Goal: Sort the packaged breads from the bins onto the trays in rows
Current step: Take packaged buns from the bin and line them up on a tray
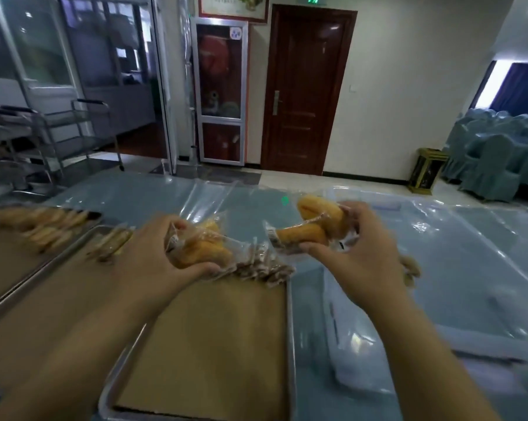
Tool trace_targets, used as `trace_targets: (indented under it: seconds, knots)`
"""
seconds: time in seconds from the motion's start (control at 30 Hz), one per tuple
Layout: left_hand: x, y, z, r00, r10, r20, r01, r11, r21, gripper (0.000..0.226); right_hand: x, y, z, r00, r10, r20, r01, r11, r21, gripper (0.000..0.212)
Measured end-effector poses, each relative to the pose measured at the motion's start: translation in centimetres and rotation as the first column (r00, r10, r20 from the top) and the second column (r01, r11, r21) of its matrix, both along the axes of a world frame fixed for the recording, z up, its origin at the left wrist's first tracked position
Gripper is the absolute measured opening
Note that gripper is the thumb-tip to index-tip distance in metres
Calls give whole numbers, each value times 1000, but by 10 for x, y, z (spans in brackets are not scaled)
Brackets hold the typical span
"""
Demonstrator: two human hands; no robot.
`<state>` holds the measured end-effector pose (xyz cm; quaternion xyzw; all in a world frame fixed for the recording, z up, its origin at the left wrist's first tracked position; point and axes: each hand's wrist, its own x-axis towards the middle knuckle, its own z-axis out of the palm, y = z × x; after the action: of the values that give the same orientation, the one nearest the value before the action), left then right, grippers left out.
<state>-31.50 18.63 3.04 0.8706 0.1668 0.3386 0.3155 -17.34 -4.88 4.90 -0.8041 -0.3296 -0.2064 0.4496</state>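
Note:
My left hand (153, 253) grips a clear-wrapped golden bread (202, 250) above the far end of the nearest metal tray (290, 344), which is lined with brown paper. My right hand (360, 247) holds two more packaged breads (314, 226) up to the right of that tray's far corner. A short row of packaged breads (265, 268) lies along the tray's far edge, partly hidden by my left hand. The clear plastic bin (408, 299) stands on the right; its inside is mostly hidden by glare.
Two more paper-lined trays stand on the left: the middle tray (44, 268) holds a few breads (114, 241), the far-left tray (89, 215) a fuller row (50, 223). Plastic sheeting (171, 196) covers the table. Steel carts (59, 132) stand behind at left.

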Motion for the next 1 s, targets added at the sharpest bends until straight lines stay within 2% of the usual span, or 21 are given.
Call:
trace_targets:
  seconds: [0.2,0.47,0.67,0.73,0.83,1.0]
  knots:
    - [-86,76,-43,995,42,-88,-58,982,-182,62,-68,100,-52,986,110,-127,-119,991,-58,55]
    - [-154,178,-87,963,208,-171,-246,937,-249,65,-109,213,-106,919,207,-336,-266,954,-139,54]
    - [-174,267,-110,961,233,-149,-268,918,-294,56,-117,309,-137,873,242,-422,-323,937,-131,52]
    - [-177,300,-115,959,239,-152,-277,906,-319,56,-116,343,-145,862,238,-447,-324,938,-125,53]
    - [-181,346,-121,970,189,-153,-239,859,-453,54,-118,391,-152,857,185,-482,-285,948,-142,56]
    - [-187,405,-138,956,189,-225,-274,848,-454,49,-129,459,-157,858,154,-490,-293,930,-221,57]
